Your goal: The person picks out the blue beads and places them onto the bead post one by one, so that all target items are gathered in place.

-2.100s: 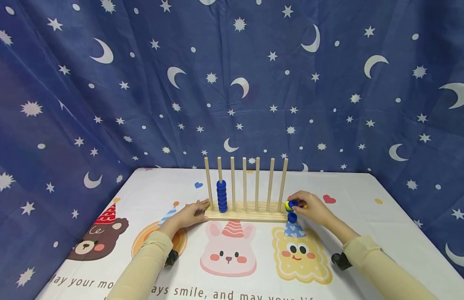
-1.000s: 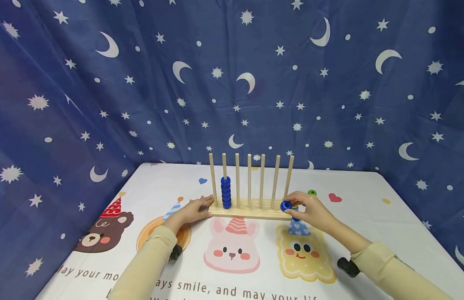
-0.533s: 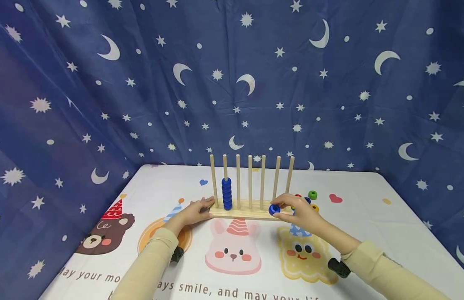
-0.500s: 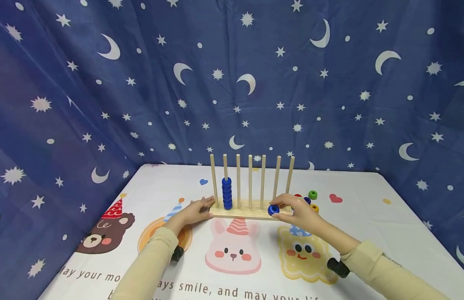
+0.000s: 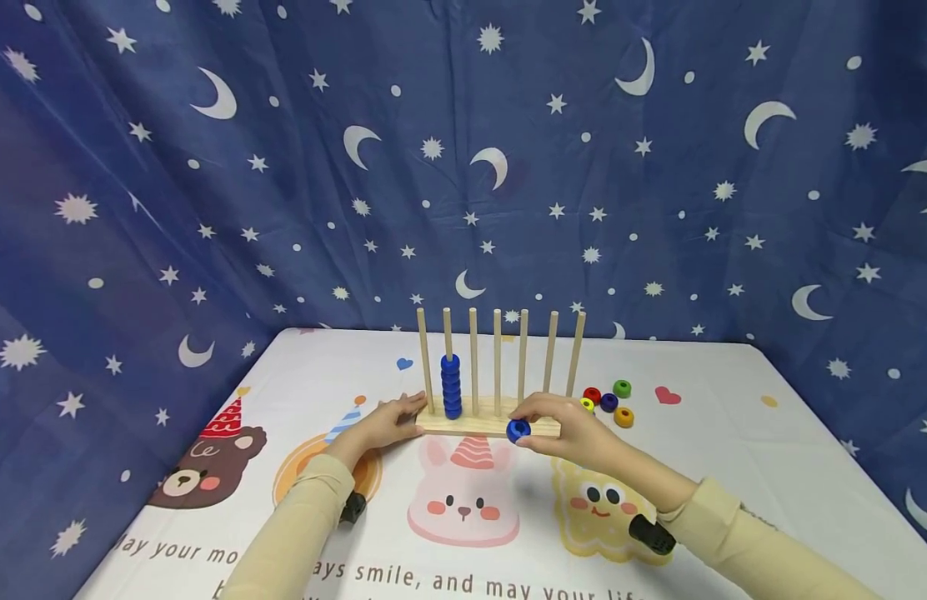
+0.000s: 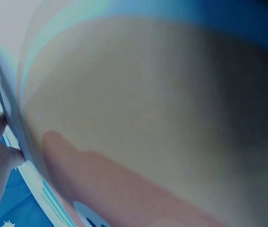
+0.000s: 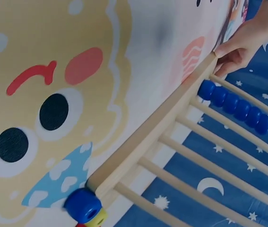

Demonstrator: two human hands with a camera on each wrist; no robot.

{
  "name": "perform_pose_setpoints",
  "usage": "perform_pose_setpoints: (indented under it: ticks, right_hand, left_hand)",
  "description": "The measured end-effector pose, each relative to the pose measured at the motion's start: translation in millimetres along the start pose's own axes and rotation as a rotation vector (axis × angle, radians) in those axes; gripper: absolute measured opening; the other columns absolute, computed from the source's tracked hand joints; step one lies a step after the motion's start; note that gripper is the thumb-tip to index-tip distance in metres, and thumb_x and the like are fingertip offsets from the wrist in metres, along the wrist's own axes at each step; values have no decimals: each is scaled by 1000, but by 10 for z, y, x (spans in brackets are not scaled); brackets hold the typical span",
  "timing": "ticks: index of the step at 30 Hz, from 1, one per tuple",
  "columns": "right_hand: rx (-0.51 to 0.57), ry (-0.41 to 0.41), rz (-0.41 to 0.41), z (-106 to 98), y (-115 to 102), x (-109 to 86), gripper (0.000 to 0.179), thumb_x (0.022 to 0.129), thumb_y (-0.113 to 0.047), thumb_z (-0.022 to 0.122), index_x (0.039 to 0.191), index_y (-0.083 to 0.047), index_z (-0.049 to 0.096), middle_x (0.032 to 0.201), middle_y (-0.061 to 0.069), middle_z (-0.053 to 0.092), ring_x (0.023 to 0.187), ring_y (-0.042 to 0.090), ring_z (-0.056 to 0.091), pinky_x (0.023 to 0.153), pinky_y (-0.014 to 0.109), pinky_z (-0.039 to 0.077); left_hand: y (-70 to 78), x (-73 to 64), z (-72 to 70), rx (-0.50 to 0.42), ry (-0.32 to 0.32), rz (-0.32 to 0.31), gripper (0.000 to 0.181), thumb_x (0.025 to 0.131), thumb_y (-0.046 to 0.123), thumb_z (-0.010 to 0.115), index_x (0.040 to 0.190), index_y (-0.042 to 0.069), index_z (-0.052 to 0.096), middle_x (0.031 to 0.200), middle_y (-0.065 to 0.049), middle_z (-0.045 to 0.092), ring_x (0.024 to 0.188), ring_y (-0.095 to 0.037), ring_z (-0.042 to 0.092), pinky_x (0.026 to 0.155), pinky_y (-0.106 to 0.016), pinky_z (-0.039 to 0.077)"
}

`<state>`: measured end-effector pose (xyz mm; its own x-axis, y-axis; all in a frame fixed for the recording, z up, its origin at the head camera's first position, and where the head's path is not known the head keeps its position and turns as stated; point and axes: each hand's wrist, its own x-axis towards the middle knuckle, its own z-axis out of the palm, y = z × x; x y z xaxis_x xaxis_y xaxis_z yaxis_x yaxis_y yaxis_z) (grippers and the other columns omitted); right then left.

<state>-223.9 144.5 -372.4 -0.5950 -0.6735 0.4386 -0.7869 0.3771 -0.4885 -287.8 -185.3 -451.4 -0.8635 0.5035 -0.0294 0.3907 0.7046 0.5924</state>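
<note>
A wooden peg stand (image 5: 463,426), a long base with a row of upright pegs, stands on the table. Blue beads (image 5: 452,387) are stacked on its second peg from the left; the other pegs are bare. My left hand (image 5: 384,423) holds the left end of the base, thumb at the front edge, also visible in the right wrist view. My right hand (image 5: 568,427) pinches a blue bead (image 5: 518,431) between thumb and fingers, in front of the base right of its middle. A second blue bead (image 7: 82,205) lies by the right end of the base.
Loose beads lie right of the stand: red (image 5: 592,396), green (image 5: 622,388), dark blue (image 5: 609,402), orange (image 5: 623,417) and yellow (image 5: 587,404). A white cloth with cartoon prints covers the table (image 5: 704,400). A starry blue curtain (image 5: 463,167) hangs behind.
My right hand has picked up a blue bead by the stand's right end and carried it left along the base. Loose beads behind it have come into sight. The left hand stays put.
</note>
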Motion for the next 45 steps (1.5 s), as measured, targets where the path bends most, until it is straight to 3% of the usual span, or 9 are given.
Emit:
perform_pose_setpoints:
  ticks: [10,16,20,25,29,38,45]
  right_hand:
    - [12,64,-96,80,-62,101,27,80,-6,72,107,-4,66,101,4,68,88,12,64,79,24,56]
    - [24,101,-139,132,-84,201,30,80,-2,71,109,-2,65,103,7,68,88,15,65,79,27,57]
    - [38,122,-120,156,-115,260,31,80,-3,71,111,-2,65,105,9,68,89,17,66,80,31,57]
    - [91,170,-107,191,-133,375,33,78,-3,74,109,2,65,106,13,68,91,21,66,81,33,57]
    - [106,220,-117,204,-143,497,32,76,-2,75,107,3,66,104,14,68,92,23,66,81,27,57]
    - [167,339,-84,207,-175,749,29,78,0,73,106,3,66,102,16,68,87,23,66,82,30,56]
    - [242,367,-53,270,-165,899,29,78,0,73,105,6,65,103,17,67,88,26,65,83,31,56]
  left_hand:
    - [4,22,-15,17,-7,6,57,92,19,60,140,-3,39,150,-21,31,138,-50,19,105,-74,6]
    - [-53,23,-3,-58,-3,34,63,92,32,59,141,0,39,151,-19,30,138,-50,17,105,-74,1]
    - [-117,25,19,-72,12,84,66,91,43,57,142,4,40,151,-16,32,138,-50,19,103,-76,1]
    - [-25,5,-8,-40,8,29,61,91,28,61,140,-2,40,150,-21,32,138,-51,18,105,-74,2]
    - [45,-8,-38,11,1,7,58,92,20,60,139,-5,39,149,-23,31,137,-52,20,105,-75,6]
    - [31,13,-29,12,-4,-3,56,92,18,60,139,-5,39,149,-24,32,137,-52,21,105,-74,6]
    - [24,-9,-3,4,-3,-15,57,91,20,60,140,-3,40,149,-21,32,137,-52,20,105,-74,7]
